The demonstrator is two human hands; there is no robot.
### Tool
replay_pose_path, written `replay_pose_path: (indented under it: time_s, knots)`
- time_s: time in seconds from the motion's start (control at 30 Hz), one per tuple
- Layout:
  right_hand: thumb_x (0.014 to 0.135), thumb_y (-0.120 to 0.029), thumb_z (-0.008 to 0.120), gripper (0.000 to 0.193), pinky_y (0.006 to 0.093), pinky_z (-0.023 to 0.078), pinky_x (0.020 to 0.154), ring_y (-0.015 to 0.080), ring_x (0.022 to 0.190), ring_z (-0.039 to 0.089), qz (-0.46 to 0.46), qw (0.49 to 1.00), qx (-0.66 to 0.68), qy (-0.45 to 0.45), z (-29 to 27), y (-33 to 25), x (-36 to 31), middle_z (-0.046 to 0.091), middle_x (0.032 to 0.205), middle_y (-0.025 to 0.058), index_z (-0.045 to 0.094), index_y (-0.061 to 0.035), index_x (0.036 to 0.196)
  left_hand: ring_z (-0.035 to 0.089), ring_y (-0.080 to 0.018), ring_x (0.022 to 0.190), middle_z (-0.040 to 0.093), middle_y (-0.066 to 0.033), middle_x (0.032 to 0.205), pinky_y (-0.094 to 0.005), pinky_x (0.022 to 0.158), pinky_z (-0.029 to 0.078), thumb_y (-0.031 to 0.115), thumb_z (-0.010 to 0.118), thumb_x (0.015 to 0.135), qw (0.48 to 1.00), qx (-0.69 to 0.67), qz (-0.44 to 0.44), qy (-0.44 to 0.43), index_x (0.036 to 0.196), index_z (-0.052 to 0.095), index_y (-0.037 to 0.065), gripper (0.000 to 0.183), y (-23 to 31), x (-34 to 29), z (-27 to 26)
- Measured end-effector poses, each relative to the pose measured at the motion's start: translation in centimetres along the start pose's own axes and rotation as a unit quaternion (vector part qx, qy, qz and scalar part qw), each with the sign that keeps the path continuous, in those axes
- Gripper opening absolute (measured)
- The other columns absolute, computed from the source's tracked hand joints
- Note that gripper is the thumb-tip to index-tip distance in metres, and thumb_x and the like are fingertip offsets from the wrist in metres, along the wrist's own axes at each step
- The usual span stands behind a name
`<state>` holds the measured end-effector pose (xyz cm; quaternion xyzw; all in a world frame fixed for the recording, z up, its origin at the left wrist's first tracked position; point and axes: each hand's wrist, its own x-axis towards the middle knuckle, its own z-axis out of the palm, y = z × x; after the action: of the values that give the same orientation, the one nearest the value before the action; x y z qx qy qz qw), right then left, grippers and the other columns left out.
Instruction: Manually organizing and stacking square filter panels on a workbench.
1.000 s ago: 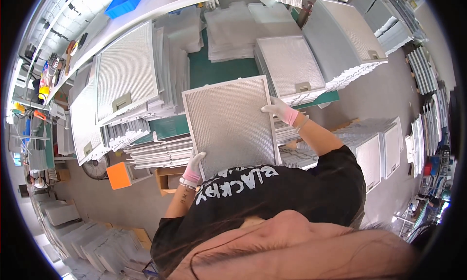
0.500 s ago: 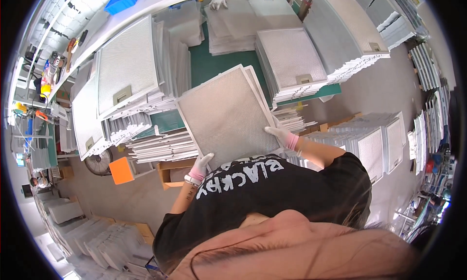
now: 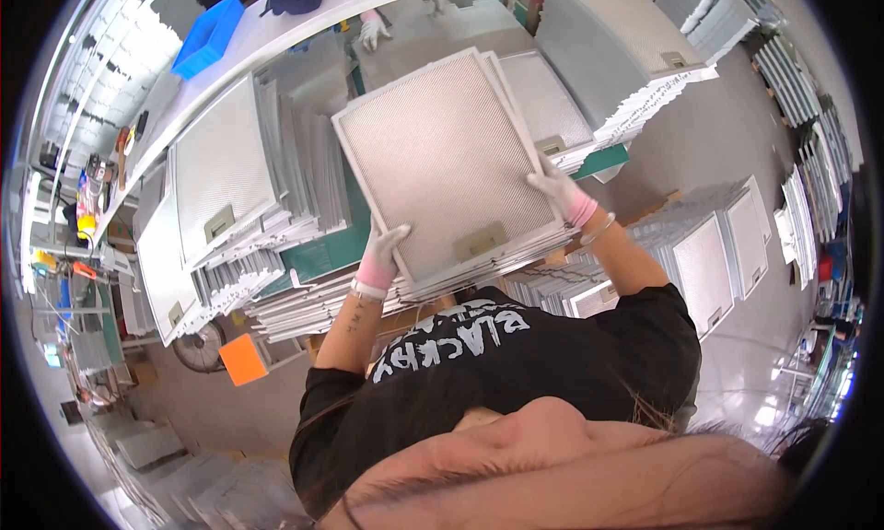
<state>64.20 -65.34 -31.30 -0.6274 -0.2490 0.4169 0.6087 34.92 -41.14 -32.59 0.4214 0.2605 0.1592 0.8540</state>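
Observation:
In front of me is a framed metal mesh filter panel (image 3: 447,166) with a small grey latch plate near its lower edge. Another panel's edge (image 3: 505,83) shows just behind it, so I hold more than one. My left hand (image 3: 381,252), in a white glove with a pink cuff, grips the lower left side, thumb over the front. On the right side, my right hand (image 3: 558,191) is closed on the frame, gloved alike. Its far fingers are hidden behind the panels.
Stacks of mesh panels stand on the left (image 3: 221,166) and right (image 3: 635,33) of the green-topped table (image 3: 322,252). At the far side are a co-worker's gloved hands (image 3: 372,31). A blue bin (image 3: 210,36) sits on the shelf; an orange-sided box (image 3: 243,362) stands lower left.
Both hands have lifted the panels up and farther from my body. The latch plate on the front panel has come into view. The co-worker's hand at the far side has moved left.

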Motion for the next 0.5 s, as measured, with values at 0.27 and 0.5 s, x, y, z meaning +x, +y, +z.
replay_pose_path:
  time_s: [0.27, 0.5]
  knots:
    - [0.097, -0.035, 0.069, 0.068, 0.0334, 0.044, 0.110, 0.0236, 0.130, 0.054, 0.012, 0.993, 0.023, 0.118, -13.3, -1.9, 0.4, 0.054, 0.146, 0.0182, 0.048, 0.0046, 0.148, 0.065, -0.0286, 0.120, 0.061, -0.0153, 0.130, -0.0426, 0.102, 0.057, 0.006, 0.064, 0.098, 0.995, -0.012, 0.016, -0.094, 0.138, 0.045, 0.002, 0.044, -1.8, 16.5, 9.6]
    - [0.099, -0.035, 0.064, 0.049, 0.0311, 0.047, 0.101, 0.0206, 0.116, 0.063, -0.048, 0.960, -0.129, 0.243, -19.3, 0.6, 4.7, 0.068, 0.127, 0.0129, 0.063, 0.0017, 0.133, 0.063, -0.0318, 0.120, 0.063, -0.0175, 0.126, -0.0522, 0.101, 0.056, 0.004, 0.067, 0.095, 0.991, -0.087, -0.066, -0.071, 0.127, 0.056, 0.002, 0.034, -4.9, 25.9, 12.5]
